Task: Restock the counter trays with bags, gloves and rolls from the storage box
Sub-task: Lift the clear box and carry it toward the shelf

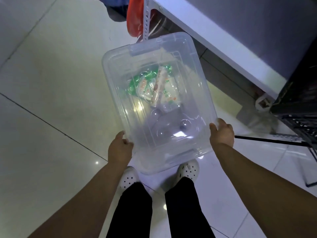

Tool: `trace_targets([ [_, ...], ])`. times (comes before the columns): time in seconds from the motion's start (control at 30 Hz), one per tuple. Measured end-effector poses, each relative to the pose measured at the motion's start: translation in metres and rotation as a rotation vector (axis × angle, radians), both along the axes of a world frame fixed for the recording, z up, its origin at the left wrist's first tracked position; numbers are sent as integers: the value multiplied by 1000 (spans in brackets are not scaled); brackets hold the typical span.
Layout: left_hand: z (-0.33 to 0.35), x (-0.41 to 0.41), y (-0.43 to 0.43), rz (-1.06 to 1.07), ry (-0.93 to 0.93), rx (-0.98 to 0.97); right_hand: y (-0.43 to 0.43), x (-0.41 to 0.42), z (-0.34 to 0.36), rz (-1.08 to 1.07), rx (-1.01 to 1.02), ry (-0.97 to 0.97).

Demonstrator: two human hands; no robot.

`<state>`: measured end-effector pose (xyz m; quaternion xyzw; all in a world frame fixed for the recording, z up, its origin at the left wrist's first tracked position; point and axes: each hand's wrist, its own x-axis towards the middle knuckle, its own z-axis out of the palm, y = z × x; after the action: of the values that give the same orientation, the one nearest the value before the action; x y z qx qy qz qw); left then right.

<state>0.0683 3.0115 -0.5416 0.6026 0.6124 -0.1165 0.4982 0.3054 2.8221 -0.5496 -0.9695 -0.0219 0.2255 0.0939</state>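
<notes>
I hold the lidded clear storage box (154,100) above the tiled floor (51,83), over my white shoes (129,179). Left hand (120,148) and right hand (222,134) fingers grip its near corners. Inside lie green-and-white packets (154,85); their print is unreadable.

No text legible; packets (154,86) inside the clear storage box (202,93), toward its 12 o'clock end, carry green and orange print too blurred to read.
</notes>
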Motion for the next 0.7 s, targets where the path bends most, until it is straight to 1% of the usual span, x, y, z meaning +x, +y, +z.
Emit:
trace_targets([
  [0.1, -4, 1, -2, 19, 31, -37, -5, 2, -1, 15, 43, 36],
  [0.17, -8, 3, -2, 87, 44, -118, -10, -1, -2, -52, 79, 73],
  [0.2, -9, 3, -3, 126, 54, -164, -13, -7, -2, -154, 88, 96],
  [0.3, -10, 8, -8, 183, 74, -246, -19, -39, -4, -603, 126, 229],
  [0.33, -10, 11, -11, 200, 71, -260, -19, -50, -5, -699, 170, 303],
  [0.4, -10, 15, -20, 226, 53, -298, -19, -65, -4, -787, 271, 383],
  [0.5, -10, 23, -39, 311, 24, -348, -22, -61, -1, -789, 327, 309],
  [0.6, -9, 38, -61, 423, -33, -391, -25, -39, 4, -675, 335, 237],
  [0.67, -11, 52, -75, 487, -77, -401, -27, -21, 7, -618, 399, 216],
  [0.7, -13, 59, -81, 481, -86, -403, -27, -11, 8, -594, 429, 213],
])
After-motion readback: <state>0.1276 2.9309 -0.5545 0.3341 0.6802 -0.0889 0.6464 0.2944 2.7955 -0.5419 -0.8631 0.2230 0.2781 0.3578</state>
